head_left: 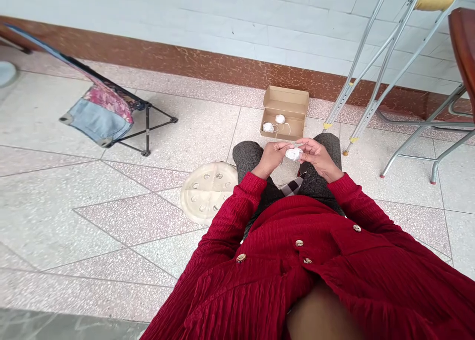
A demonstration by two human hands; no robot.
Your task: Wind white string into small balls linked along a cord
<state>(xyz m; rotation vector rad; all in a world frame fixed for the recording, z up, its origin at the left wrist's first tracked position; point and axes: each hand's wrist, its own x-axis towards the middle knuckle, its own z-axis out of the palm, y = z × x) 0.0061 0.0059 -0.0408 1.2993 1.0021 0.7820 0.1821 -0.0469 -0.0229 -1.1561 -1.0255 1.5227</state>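
A small ball of white yarn (294, 154) sits between my hands, above my knees. My right hand (317, 156) grips it from the right, with thumb and fingers bent around it. At the ball's left side, my left hand (274, 158) is closed in a pinch on the white yarn; the exact strand is too fine to make out. Just beyond my hands, an open cardboard box (270, 104) stands on the floor. Inside it lie two white yarn balls, one at the left (268, 127) and one farther back (280, 119), with loose strands beside them.
Crutches (374, 100) lean against the wall at the right, near a metal-legged chair (419, 132). A round cream stool top (206, 194) is by my left knee. A folding chair with a fabric seat (102, 115) stands farther left. The tiled wall runs behind the box.
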